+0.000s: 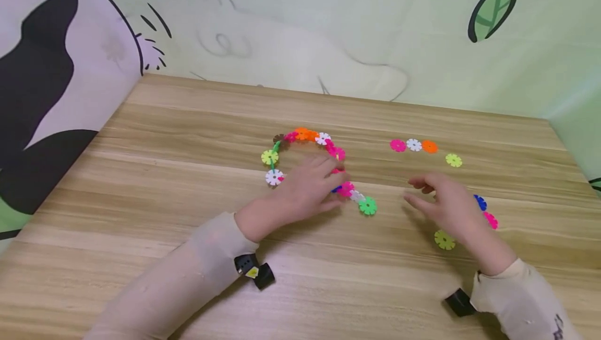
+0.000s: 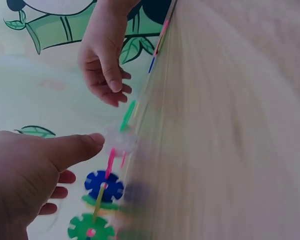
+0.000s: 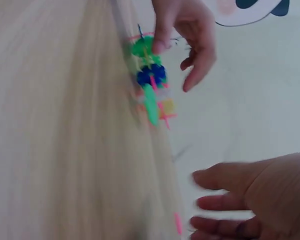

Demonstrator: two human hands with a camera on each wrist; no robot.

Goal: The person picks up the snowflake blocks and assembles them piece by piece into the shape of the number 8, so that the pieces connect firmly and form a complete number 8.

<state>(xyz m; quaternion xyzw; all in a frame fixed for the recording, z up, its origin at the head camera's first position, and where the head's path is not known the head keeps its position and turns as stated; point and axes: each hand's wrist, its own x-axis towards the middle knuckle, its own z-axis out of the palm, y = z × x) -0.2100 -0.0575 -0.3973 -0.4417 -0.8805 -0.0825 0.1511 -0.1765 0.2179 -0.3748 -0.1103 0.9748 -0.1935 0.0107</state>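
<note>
A chain of slotted plastic snowflake discs (image 1: 269,157) in several colours lies curved into a loop on the wooden table, with a green disc (image 1: 368,206) at its tail end. My left hand (image 1: 305,186) is over the loop's right side and hides part of it. In the left wrist view, its thumb (image 2: 85,145) is extended beside the chain and its fingers are apart from it. To the right, my right hand (image 1: 446,202) hovers above the table with loosely bent fingers. Nothing shows between its thumb and fingers in the right wrist view.
Loose discs lie at the right: a pink disc (image 1: 397,145), a white disc (image 1: 413,145) and an orange disc (image 1: 429,146) in a row, then a yellow disc (image 1: 453,160). A blue disc (image 1: 480,203), another pink disc (image 1: 490,220) and a yellow-green disc (image 1: 444,240) surround the right forearm.
</note>
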